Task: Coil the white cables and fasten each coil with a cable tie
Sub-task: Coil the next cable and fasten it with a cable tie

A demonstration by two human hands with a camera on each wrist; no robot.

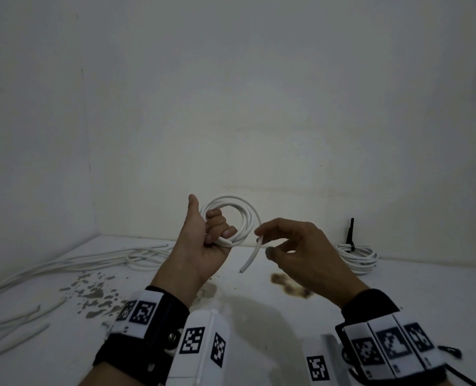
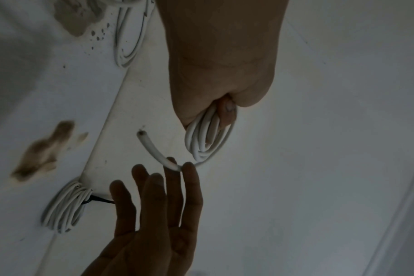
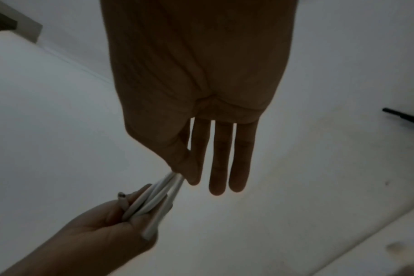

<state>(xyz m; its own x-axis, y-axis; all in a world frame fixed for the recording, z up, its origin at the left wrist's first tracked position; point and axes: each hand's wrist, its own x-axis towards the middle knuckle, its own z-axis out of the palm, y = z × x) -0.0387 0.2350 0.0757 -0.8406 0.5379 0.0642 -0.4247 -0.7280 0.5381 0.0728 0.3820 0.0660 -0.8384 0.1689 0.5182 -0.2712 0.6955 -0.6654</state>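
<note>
left hand [image 1: 203, 243]: raised above bench, fingers curled through the white coil [image 1: 238, 218], thumb up and clear; grips the loops at one side, likely to keep the turns stacked while the last length is fed round.
right hand [image 1: 298, 246]: just right of the coil, thumb and forefinger pinching the free tail [image 1: 252, 256] near where it leaves the coil; other fingers straight, out of the way. Light pinch probably to steer the tail, not carry weight.
free tail: short, curves down from the pinch, cut end hanging above bench, touching nothing.
step: judged as last turn of this coil; tail to be laid in with the loops, tie to follow. No tie on this coil yet.
finished coil [image 1: 358, 257]: on bench at right by the wall, well apart from the hands, black cable tie [image 1: 350, 232] round it, tail of tie sticking up.
loose cables [image 1: 72, 264]: uncoiled, spread along bench at left, waiting.
bench [image 1: 259, 316]: white, with dark stains [image 1: 92, 291] left of centre and a brown one under the right hand.
risk: loops may spring open if left grip eases before tie is on.
</note>
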